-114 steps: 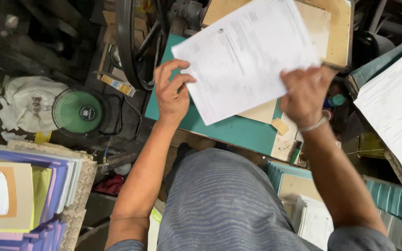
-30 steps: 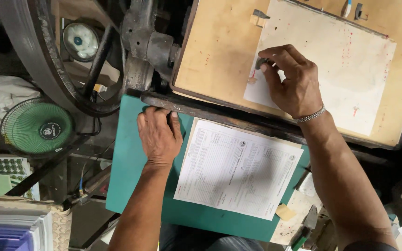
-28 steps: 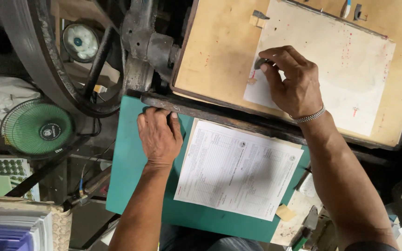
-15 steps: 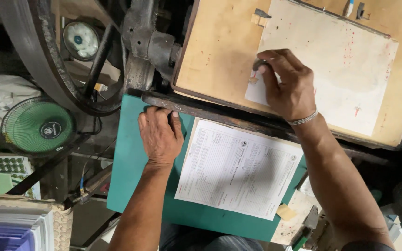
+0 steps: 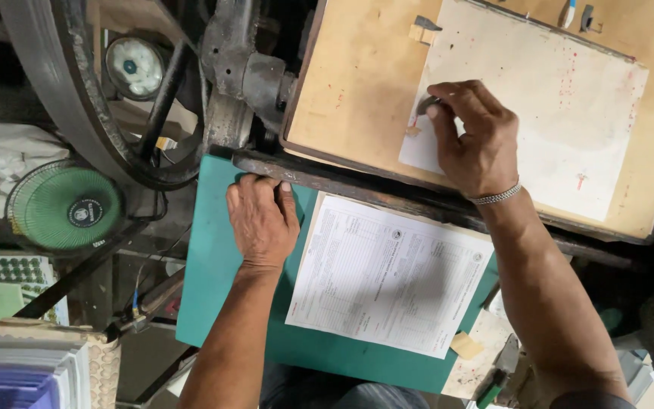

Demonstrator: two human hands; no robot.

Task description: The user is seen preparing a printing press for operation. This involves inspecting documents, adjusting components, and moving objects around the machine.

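My left hand [image 5: 261, 220] lies flat, fingers together, on a green board [image 5: 213, 288], its fingertips against a dark metal bar [image 5: 357, 185]. A printed white form [image 5: 387, 276] lies on the green board just right of that hand. My right hand [image 5: 474, 140], with a metal bracelet at the wrist, presses its fingertips on the left edge of a blank, ink-spotted white sheet [image 5: 562, 113]. That sheet rests on a tan wooden platen [image 5: 357, 83]. A small metal piece shows under my right fingers.
A large black flywheel [image 5: 77, 106] and machine casting [image 5: 240, 68] stand at upper left. A green fan [image 5: 66, 208] sits left, with stacked paper [image 5: 24, 363] at lower left. Small paper guides [image 5: 421, 30] are stuck on the platen.
Since 3.8 s ago the printed form has gone from both hands down onto the green board. In the last second my right fingers shifted slightly along the blank sheet's left edge; left hand stayed.
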